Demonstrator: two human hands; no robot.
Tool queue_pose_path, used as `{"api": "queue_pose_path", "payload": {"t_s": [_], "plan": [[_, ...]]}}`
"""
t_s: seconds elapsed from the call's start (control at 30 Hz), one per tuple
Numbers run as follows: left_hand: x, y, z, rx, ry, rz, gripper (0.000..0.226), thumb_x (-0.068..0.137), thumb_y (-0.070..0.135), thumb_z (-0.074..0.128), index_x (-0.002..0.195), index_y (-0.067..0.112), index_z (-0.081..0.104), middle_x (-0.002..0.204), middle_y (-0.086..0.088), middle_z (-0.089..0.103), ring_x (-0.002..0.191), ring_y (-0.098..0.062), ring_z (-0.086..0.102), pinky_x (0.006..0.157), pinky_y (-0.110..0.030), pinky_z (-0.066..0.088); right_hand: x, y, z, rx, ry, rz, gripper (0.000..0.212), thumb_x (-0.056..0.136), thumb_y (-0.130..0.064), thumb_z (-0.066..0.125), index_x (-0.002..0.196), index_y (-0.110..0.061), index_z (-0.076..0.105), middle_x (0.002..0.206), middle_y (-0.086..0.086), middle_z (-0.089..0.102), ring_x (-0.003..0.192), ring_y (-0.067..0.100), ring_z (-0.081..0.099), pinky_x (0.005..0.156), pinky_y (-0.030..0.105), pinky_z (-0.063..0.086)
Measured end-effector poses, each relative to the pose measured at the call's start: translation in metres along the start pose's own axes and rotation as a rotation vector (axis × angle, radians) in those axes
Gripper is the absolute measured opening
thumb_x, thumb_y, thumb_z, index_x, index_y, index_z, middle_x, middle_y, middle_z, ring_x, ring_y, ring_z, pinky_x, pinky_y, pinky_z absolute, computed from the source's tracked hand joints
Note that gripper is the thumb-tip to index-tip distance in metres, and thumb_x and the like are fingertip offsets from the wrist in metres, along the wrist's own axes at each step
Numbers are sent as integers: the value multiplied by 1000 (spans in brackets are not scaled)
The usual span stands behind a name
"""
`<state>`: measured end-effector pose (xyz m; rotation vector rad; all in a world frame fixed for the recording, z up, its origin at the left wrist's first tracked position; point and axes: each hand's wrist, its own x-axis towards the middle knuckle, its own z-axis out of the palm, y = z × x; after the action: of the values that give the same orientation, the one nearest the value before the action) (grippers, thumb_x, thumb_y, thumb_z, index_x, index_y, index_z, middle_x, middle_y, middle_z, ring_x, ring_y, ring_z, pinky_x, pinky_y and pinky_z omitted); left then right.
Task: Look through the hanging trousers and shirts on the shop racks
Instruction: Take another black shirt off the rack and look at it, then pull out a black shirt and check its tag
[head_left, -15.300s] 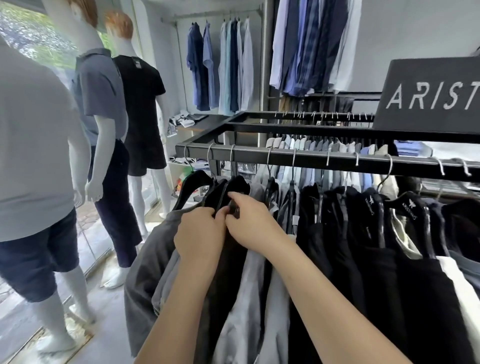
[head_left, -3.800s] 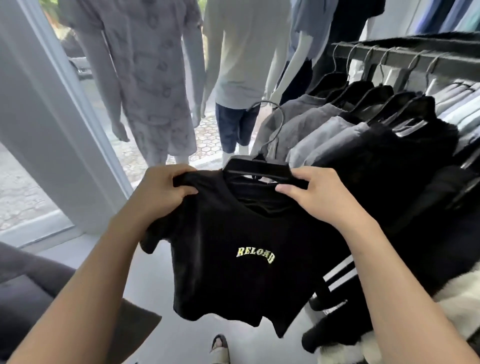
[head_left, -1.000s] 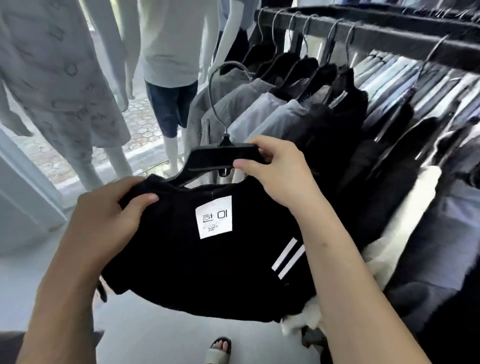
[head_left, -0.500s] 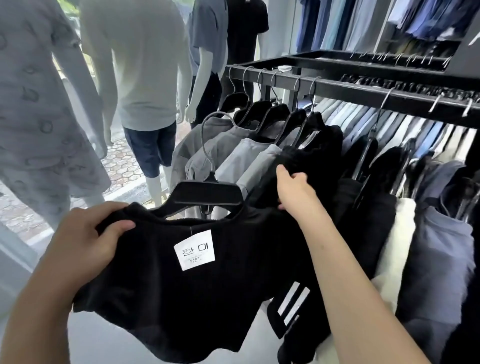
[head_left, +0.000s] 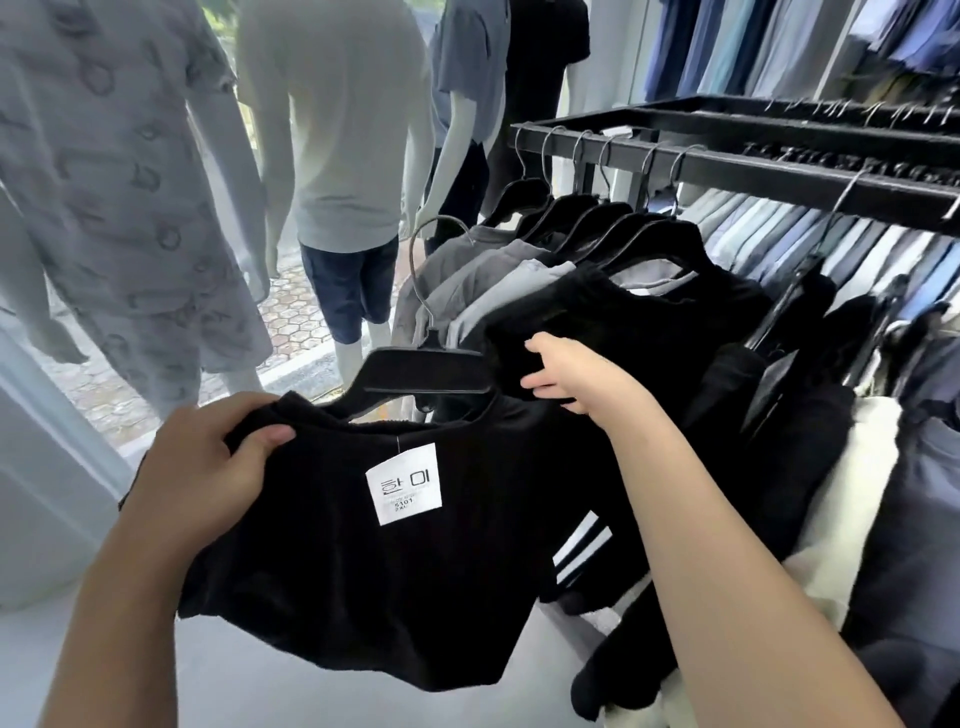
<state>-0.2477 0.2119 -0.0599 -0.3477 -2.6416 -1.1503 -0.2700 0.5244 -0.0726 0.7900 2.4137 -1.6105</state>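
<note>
Black shirt (head_left: 363, 561) on black hanger (head_left: 423, 374), off rack rail (head_left: 779, 174), held out beside rack's left end. Left hand (head_left: 208, 478) curled round shirt shoulder, thumb pinching fabric. White tag (head_left: 404, 489) seen at collar. Right hand (head_left: 576, 379) closed on black garment (head_left: 675, 332) hung at rail's left end. Mannequins (head_left: 337, 156) seen behind.

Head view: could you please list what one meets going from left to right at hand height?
Left hand → white tag → right hand → cream garment
</note>
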Motion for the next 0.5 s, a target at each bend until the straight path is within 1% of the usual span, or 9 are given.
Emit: {"api": "queue_pose_path", "payload": {"t_s": [0.03, 0.07, 0.1, 0.17, 0.23, 0.3, 0.33, 0.43, 0.5], "plan": [[1, 0, 3, -2, -3, -2, 28, 88, 14, 65, 85, 42, 64, 83, 18, 65, 80, -6, 58, 74, -34, 40, -4, 4, -4, -78, -2, 11, 50, 97, -47, 36, 133, -16, 52, 116, 5, 71, 98, 18, 62, 86, 35, 41], [3, 1, 6, 0, -6, -3, 24, 88, 15, 65, 88, 38, 66, 82, 15, 66, 85, -13, 60, 77, -35, 41, -9, 7, -8, -134, -35, 9, 52, 98, -50, 34, 125, -13, 59, 115, 4, 70, 94, 16, 60, 86, 33, 41], [6, 1, 10, 17, -6, 9, 21, 88, 16, 66, 92, 36, 68, 82, 13, 66, 90, -19, 60, 81, -37, 43, -14, 11, -11, -172, -85, -9, 56, 99, -53, 33, 118, -11, 64, 118, 2, 67, 99, 15, 57, 91, 31, 38], [12, 7, 20, 52, -7, 45, 19, 87, 17, 66, 97, 32, 71, 80, 13, 66, 93, -22, 60, 83, -37, 44, -26, 16, -17, -213, -159, -58, 59, 101, -57, 29, 114, -12, 65, 120, -3, 59, 112, 12, 51, 99, 27, 26], [18, 14, 32, 59, -20, 64, 17, 87, 18, 67, 100, 28, 72, 77, 11, 64, 93, -24, 61, 81, -36, 42, -30, 16, -23, -161, -133, -123, 60, 102, -56, 27, 116, -13, 66, 123, -2, 62, 114, 12, 52, 103, 25, 26], [27, 22, 45, 78, -14, 77, 17, 88, 25, 65, 103, 30, 70, 81, 7, 67, 99, -29, 59, 86, -42, 45, -31, 11, -30, -58, -12, -209, 59, 99, -58, 29, 111, -21, 73, 115, -3, 72, 115, 14, 59, 107, 30, 33], [32, 27, 52, 81, -5, 81, 17, 88, 28, 64, 104, 31, 69, 85, 4, 69, 101, -32, 58, 88, -45, 46, -34, 6, -35, -19, 86, -237, 55, 95, -59, 31, 106, -27, 75, 107, -7, 74, 113, 13, 61, 103, 32, 37], [42, 48, 72, 68, 64, 127, 18, 88, 29, 62, 106, 28, 69, 90, -2, 72, 99, -37, 57, 87, -45, 46, -49, -3, -49, 0, 327, -333, 36, 94, -53, 44, 110, -34, 70, 104, -15, 68, 103, 6, 58, 78, 21, 40], [46, 65, 85, 63, 127, 191, 22, 89, 27, 62, 109, 24, 69, 94, -5, 73, 97, -39, 56, 86, -41, 43, -55, 0, -57, -23, 455, -393, 33, 94, -46, 53, 120, -31, 65, 103, -17, 63, 99, 5, 56, 74, 15, 39]]}}
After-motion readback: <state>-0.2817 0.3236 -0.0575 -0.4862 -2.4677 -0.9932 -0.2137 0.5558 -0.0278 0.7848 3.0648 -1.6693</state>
